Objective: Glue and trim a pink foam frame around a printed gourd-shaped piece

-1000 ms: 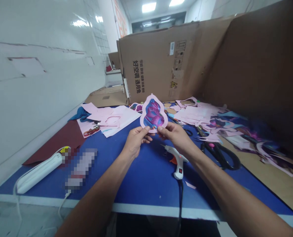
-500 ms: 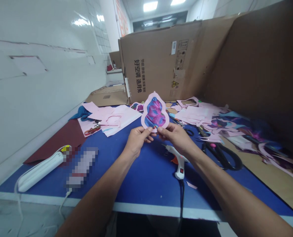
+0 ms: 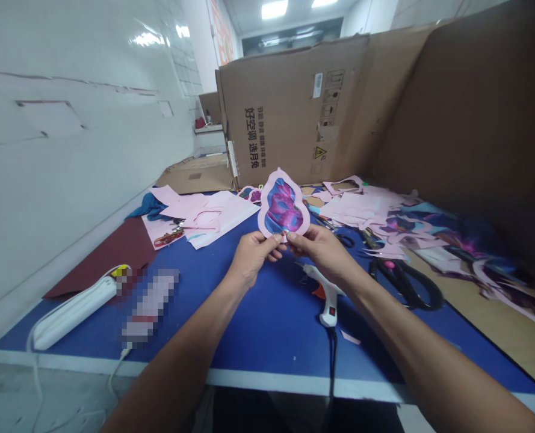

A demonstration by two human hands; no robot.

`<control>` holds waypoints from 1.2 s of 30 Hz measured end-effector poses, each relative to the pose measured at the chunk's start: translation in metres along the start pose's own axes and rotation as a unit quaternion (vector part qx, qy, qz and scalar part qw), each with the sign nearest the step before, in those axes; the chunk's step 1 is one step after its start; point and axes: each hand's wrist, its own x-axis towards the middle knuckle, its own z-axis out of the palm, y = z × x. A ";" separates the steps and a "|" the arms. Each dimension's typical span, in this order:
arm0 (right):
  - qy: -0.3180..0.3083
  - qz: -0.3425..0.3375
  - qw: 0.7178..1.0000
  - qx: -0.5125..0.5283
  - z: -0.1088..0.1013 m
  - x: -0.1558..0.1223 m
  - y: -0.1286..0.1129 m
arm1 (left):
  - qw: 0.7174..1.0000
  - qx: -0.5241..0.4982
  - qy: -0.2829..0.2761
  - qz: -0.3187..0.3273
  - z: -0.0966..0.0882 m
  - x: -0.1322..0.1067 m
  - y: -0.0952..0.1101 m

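Both hands hold a gourd-shaped paper cutout up above the blue table, pinching its lower edge. It has a pink border around a shiny blue and magenta picture. My left hand grips it from the left, and my right hand from the right, their fingertips nearly meeting. Below my right hand lies a white hot glue gun with an orange tip. Further right rest black-handled scissors.
Pink paper offcuts and printed scraps cover the table's far right. A white power strip and a pixelated object lie at left on a dark red sheet's edge. Cardboard panels stand behind.
The cutout has turned slightly in my fingers and sits a little higher. Both hands keep hold of its lower edge.
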 end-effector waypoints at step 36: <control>0.068 -0.059 0.995 -0.053 0.000 0.000 -0.008 | 0.998 -0.033 0.046 -0.012 -0.002 0.003 -0.001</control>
